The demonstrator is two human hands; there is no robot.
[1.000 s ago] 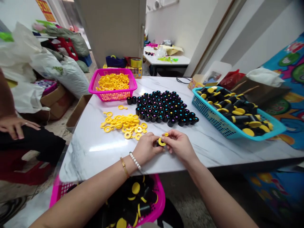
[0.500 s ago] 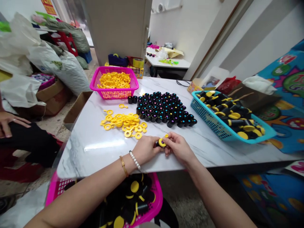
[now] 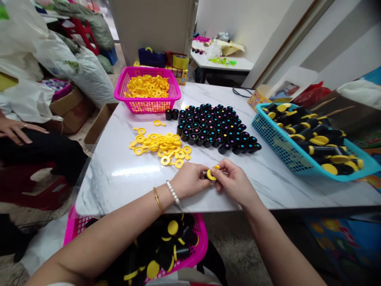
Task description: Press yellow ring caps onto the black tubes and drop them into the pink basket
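Observation:
Close to the table's front edge, my left hand [image 3: 192,180] is closed around a small black cylinder, mostly hidden by the fingers. A yellow ring cap [image 3: 212,174] with a tab lies at the cylinder's end. The thumb and fingers of my right hand [image 3: 235,180] pinch that cap from the right. Just beyond my hands is a loose pile of yellow ring caps [image 3: 160,142]. To its right, many black cylinders [image 3: 205,129] stand upright in a tight group, with small coloured dots in their tops.
A pink basket [image 3: 149,106] of yellow caps stands at the back left. On the right, a blue basket [image 3: 276,149] holds capped black cylinders. Below the table edge is another pink basket [image 3: 202,246] of them. Another person's hand [image 3: 14,129] rests at the far left.
The view has shifted, so the table things sit a little differently in the picture. My hands keep their hold, and my right thumb now lies further over the yellow cap.

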